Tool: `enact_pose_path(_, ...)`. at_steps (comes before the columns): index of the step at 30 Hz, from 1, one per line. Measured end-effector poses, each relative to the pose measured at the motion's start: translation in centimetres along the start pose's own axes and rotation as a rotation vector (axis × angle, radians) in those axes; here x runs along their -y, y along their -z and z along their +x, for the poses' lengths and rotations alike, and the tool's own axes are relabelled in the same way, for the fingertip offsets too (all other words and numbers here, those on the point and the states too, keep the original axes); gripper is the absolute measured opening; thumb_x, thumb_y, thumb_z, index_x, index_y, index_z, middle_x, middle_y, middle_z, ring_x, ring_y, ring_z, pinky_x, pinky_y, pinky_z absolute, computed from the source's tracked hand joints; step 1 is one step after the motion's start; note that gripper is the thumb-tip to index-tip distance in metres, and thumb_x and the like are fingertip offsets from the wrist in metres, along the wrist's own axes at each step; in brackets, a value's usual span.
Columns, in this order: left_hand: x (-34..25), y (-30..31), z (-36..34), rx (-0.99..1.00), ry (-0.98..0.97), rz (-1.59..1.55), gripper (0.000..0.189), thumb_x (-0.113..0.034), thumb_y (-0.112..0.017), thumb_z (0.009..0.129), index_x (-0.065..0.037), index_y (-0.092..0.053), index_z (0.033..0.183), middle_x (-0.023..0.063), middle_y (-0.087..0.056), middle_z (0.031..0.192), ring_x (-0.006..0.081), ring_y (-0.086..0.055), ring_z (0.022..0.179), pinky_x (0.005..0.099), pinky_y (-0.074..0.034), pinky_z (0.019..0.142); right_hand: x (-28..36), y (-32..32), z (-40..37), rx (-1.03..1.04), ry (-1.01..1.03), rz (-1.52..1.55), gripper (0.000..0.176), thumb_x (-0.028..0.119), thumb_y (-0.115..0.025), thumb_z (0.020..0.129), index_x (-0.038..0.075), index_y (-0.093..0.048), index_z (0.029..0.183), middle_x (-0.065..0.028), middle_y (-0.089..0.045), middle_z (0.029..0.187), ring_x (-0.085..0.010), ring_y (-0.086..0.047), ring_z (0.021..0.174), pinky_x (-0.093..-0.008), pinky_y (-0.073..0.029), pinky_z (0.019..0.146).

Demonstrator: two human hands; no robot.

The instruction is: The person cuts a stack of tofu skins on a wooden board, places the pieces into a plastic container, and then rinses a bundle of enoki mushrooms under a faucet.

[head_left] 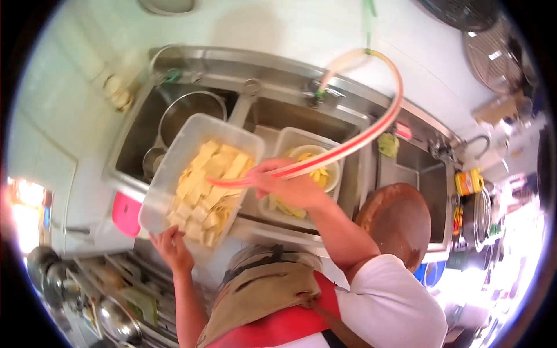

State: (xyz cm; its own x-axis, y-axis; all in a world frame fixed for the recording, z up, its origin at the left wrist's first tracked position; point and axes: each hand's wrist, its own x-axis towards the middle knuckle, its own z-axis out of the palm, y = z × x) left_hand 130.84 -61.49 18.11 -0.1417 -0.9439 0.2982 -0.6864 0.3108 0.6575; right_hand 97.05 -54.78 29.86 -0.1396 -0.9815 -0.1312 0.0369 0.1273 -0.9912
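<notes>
My right hand (277, 184) is wrapped round a white hose (377, 130) with a red stripe, close to its end. The hose's reddish tip points over a large translucent plastic tub (155, 194). Inside the tub lie many pale yellow cut pieces (209, 194), some square and some in strips. At the tub's near left corner, my left hand (173, 249) grips the rim with bent fingers. The tub sits tilted across the sink edge. Beyond my right wrist, a second plastic tub (284, 139) holds a white bowl (332, 168) with yellow pieces.
A large metal pot (188, 110) stands in the left sink basin. The hose runs from a tap (315, 95) at the back. A big brown round lid or pan (397, 223) leans at the right basin, below a green cloth (389, 145). A pink container (126, 213) is at the left.
</notes>
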Motion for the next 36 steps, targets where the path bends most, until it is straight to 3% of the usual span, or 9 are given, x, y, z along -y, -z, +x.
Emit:
enact_pose_path(2,0.4,-0.3,0.0,-0.058,-0.078,-0.024,0.014,-0.007,-0.052,0.085,-0.005,-0.065,0.091,0.0037,-0.063,0.077,0.0232,-0.058,0.087,0.0518,-0.013,0.116,0.2,-0.3,-0.3,0.029,0.087,0.007,0.026,0.025,-0.065,0.092,0.001,-0.066,0.101,-0.003,-0.067,0.083,-0.0095,-0.063,0.073,-0.0238,-0.05,0.064)
enact_pose_path(4,0.5,-0.5,0.1,-0.067,-0.068,-0.147,0.014,-0.007,-0.051,0.086,-0.005,-0.065,0.091,0.003,-0.063,0.076,0.0227,-0.058,0.087,0.0518,-0.013,0.116,-0.1,-0.5,-0.2,0.051,0.014,-0.071,0.027,0.026,-0.065,0.091,0.001,-0.066,0.102,-0.0023,-0.066,0.083,-0.0087,-0.063,0.073,-0.0237,-0.05,0.064)
enact_pose_path(8,-1.3,0.3,0.4,-0.001,-0.099,0.083,0.015,-0.006,-0.051,0.086,-0.006,-0.065,0.09,0.0022,-0.062,0.074,0.0223,-0.059,0.085,0.052,-0.013,0.116,0.1,0.0,-1.5,0.045,-0.024,-0.046,0.027,0.025,-0.065,0.091,0.001,-0.065,0.102,-0.0021,-0.066,0.083,-0.0085,-0.062,0.073,-0.0239,-0.05,0.064)
enact_pose_path(11,0.3,0.0,0.1,-0.015,-0.016,-0.047,0.014,-0.005,-0.051,0.085,-0.005,-0.064,0.09,0.0028,-0.062,0.072,0.0223,-0.059,0.083,0.0524,-0.013,0.116,-2.1,1.4,-1.4,0.091,0.117,-0.12,0.025,0.024,-0.065,0.092,0.001,-0.065,0.101,-0.0017,-0.066,0.081,-0.0084,-0.061,0.072,-0.0238,-0.05,0.064)
enact_pose_path(16,0.0,0.1,0.1,0.037,0.094,-0.009,0.013,-0.005,-0.052,0.085,-0.004,-0.064,0.086,0.0054,-0.063,0.073,0.0233,-0.06,0.082,0.0518,-0.013,0.116,-4.1,3.6,-2.4,0.047,0.067,0.083,0.023,0.02,-0.066,0.09,-0.001,-0.065,0.1,-0.002,-0.066,0.08,-0.0083,-0.061,0.071,-0.0238,-0.049,0.062)
enact_pose_path(19,-1.5,0.3,0.3,0.003,0.016,0.093,0.013,-0.007,-0.052,0.086,-0.004,-0.064,0.086,0.0045,-0.063,0.075,0.0233,-0.06,0.082,0.0506,-0.013,0.116,-1.9,4.2,-2.9,0.039,-0.137,0.125,0.024,0.019,-0.067,0.089,-0.002,-0.064,0.101,-0.003,-0.066,0.081,-0.0082,-0.06,0.072,-0.0238,-0.05,0.063)
enact_pose_path(22,-2.5,0.3,0.6,0.012,-0.008,0.113,0.013,-0.007,-0.051,0.086,-0.005,-0.064,0.086,0.0031,-0.064,0.073,0.0228,-0.06,0.081,0.0506,-0.013,0.116,-3.6,4.5,-2.8,0.065,-0.164,0.184,0.026,0.019,-0.067,0.089,-0.002,-0.063,0.103,-0.0036,-0.066,0.083,-0.0077,-0.06,0.072,-0.0229,-0.049,0.064)
enact_pose_path(29,-3.2,0.2,0.8,0.054,-0.008,0.205,0.014,-0.007,-0.05,0.085,-0.005,-0.064,0.085,0.0031,-0.065,0.07,0.023,-0.062,0.082,0.0508,-0.012,0.117,-5.8,4.1,-1.5,0.187,-0.049,0.169,0.028,0.02,-0.068,0.089,-0.002,-0.062,0.106,-0.0023,-0.064,0.087,-0.007,-0.059,0.077,-0.023,-0.049,0.067)
enact_pose_path(36,-4.1,0.1,1.0,0.089,-0.003,0.25,0.014,-0.008,-0.051,0.084,-0.004,-0.065,0.086,0.0031,-0.065,0.07,0.0226,-0.062,0.081,0.0502,-0.012,0.117,-7.2,2.7,-1.1,0.255,-0.077,0.233,0.029,0.022,-0.07,0.087,0.001,-0.063,0.107,-0.0028,-0.066,0.091,-0.0067,-0.059,0.082,-0.0247,-0.049,0.071)
